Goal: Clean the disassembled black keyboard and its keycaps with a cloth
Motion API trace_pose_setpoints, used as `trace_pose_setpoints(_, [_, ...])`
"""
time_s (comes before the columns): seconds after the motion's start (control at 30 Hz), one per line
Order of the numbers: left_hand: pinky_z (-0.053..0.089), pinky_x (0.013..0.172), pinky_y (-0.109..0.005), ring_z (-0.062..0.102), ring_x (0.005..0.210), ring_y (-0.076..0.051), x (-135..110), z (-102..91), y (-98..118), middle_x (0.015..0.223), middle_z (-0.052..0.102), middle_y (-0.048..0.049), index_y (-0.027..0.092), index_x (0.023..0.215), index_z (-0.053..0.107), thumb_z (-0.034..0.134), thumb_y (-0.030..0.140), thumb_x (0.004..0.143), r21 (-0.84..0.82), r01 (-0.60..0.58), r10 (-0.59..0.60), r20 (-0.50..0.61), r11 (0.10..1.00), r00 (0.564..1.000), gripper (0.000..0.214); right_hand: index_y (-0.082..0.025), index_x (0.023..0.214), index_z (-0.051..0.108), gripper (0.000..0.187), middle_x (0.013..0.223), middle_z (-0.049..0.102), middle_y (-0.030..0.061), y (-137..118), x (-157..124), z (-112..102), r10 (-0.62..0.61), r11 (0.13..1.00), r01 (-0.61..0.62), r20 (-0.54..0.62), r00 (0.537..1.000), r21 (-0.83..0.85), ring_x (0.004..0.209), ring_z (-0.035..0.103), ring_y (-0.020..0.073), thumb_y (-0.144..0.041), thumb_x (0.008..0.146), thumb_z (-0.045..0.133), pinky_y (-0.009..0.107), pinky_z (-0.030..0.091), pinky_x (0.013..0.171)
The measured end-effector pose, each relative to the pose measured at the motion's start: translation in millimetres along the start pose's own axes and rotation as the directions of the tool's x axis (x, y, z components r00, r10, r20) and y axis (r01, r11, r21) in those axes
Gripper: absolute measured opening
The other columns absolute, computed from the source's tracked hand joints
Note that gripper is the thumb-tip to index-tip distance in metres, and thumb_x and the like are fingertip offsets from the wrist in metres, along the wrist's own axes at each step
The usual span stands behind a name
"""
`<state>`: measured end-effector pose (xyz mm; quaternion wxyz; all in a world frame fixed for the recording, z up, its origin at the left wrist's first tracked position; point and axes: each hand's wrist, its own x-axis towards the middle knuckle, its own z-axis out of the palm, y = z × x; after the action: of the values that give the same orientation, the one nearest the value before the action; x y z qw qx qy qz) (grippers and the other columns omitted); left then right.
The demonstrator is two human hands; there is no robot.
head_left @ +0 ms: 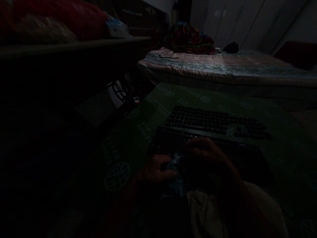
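Observation:
The room is very dark. My left hand (156,170) is curled, its fingers pinching a small pale blue crumpled cloth or wipe (176,175). My right hand (206,158) is bent over the same cloth from the right, fingers closed against it. Both hands hover over the near edge of a black keyboard (210,120). The keyboard lies on a green mat (138,132) printed with white globe marks. A dark flat part of the device reaches towards me under my hands.
A mattress with a striped sheet (223,66) lies beyond the mat, bearing a bright patterned bundle (189,38) and a small dark object (230,48). A dark shelf (74,46) with red bags stands at the left. A pale sleeve (210,211) covers my lower arm.

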<state>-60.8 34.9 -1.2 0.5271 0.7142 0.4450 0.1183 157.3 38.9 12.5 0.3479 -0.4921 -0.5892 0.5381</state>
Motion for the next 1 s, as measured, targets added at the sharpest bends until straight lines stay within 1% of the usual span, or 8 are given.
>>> trace_pose_setpoints(0.2, [0.029, 0.048, -0.019, 0.040, 0.055, -0.009, 0.4, -0.4, -3.4, 0.059, 0.041, 0.0044, 0.015, 0.063, 0.049, 0.057, 0.040, 0.069, 0.040, 0.023, -0.024, 0.028, 0.999, 0.999, 0.028, -0.012, 0.073, 0.065, 0.015, 0.061, 0.057, 0.0003, 2.9, 1.0, 0.1, -0.004, 1.000, 0.004, 0.023, 1.000, -0.005, 0.052, 0.050, 0.0087, -0.025, 0.070, 0.057, 0.018, 0.037, 0.045])
trace_pose_setpoints(0.37, [0.029, 0.048, -0.019, 0.039, 0.055, -0.009, 1.5, -0.8, -4.3, 0.058, 0.041, 0.0043, 0.015, 0.061, 0.047, 0.057, 0.040, 0.068, 0.029, 0.002, -0.002, 0.016, 1.000, 1.000, 0.028, -0.012, 0.075, 0.067, 0.019, 0.063, 0.060, 0.0013, 5.3, 3.2, 3.8, -0.007, 1.000, 0.007, -0.029, 1.000, 0.013, 0.052, 0.051, 0.0095, -0.028, 0.068, 0.059, 0.019, 0.038, 0.046])
trace_pose_setpoints(0.53, [0.030, 0.049, -0.020, 0.040, 0.056, -0.009, 0.0, -0.5, -2.9, 0.059, 0.041, 0.0041, 0.014, 0.063, 0.049, 0.058, 0.039, 0.068, 0.011, 0.005, -0.005, 0.020, 1.000, 1.000, 0.027, -0.012, 0.074, 0.067, 0.018, 0.061, 0.059, 0.0005, 4.7, 1.9, 2.0, 0.018, 0.999, -0.018, 0.004, 1.000, 0.046, 0.050, 0.050, 0.0088, -0.028, 0.068, 0.061, 0.019, 0.037, 0.046])
trace_pose_setpoints(0.6, [0.030, 0.048, -0.019, 0.040, 0.055, -0.009, -1.0, -0.2, -1.5, 0.059, 0.042, 0.0041, 0.015, 0.063, 0.048, 0.058, 0.038, 0.068, -0.008, 0.015, -0.015, 0.021, 1.000, 1.000, 0.026, -0.012, 0.074, 0.067, 0.018, 0.062, 0.059, 0.0009, 6.3, 2.0, 0.8, 0.024, 0.999, -0.023, -0.008, 1.000, 0.049, 0.051, 0.050, 0.0091, -0.028, 0.068, 0.060, 0.019, 0.038, 0.047])
trace_pose_setpoints(0.7, [0.030, 0.048, -0.019, 0.040, 0.055, -0.009, -1.3, 0.1, 0.3, 0.059, 0.042, 0.0043, 0.015, 0.062, 0.048, 0.058, 0.036, 0.068, -0.010, 0.037, -0.036, 0.019, 0.999, 0.999, 0.024, -0.013, 0.074, 0.068, 0.018, 0.064, 0.061, 0.0018, 9.2, 4.3, 2.7, -0.004, 0.999, 0.006, -0.036, 0.999, 0.044, 0.054, 0.052, 0.0100, -0.028, 0.068, 0.061, 0.019, 0.038, 0.048])
trace_pose_setpoints(0.8, [0.030, 0.049, -0.019, 0.041, 0.056, -0.009, 0.0, 0.2, -0.1, 0.060, 0.042, 0.0044, 0.014, 0.063, 0.050, 0.058, 0.037, 0.068, 0.020, 0.024, -0.025, 0.010, 1.000, 1.000, 0.024, -0.013, 0.074, 0.068, 0.017, 0.064, 0.061, 0.0015, 9.0, 6.8, 7.2, -0.029, 0.999, 0.032, -0.050, 0.998, 0.044, 0.054, 0.051, 0.0096, -0.027, 0.067, 0.060, 0.019, 0.037, 0.047])
trace_pose_setpoints(1.0, [0.031, 0.049, -0.019, 0.040, 0.056, -0.009, -0.7, 0.6, -2.4, 0.060, 0.041, 0.0048, 0.015, 0.063, 0.048, 0.058, 0.038, 0.069, 0.008, 0.015, -0.016, 0.016, 1.000, 1.000, 0.026, -0.012, 0.072, 0.066, 0.018, 0.059, 0.058, 0.0005, 5.4, 5.7, 7.2, -0.018, 0.999, 0.019, -0.018, 1.000, 0.033, 0.050, 0.049, 0.0090, -0.028, 0.067, 0.059, 0.019, 0.036, 0.045])
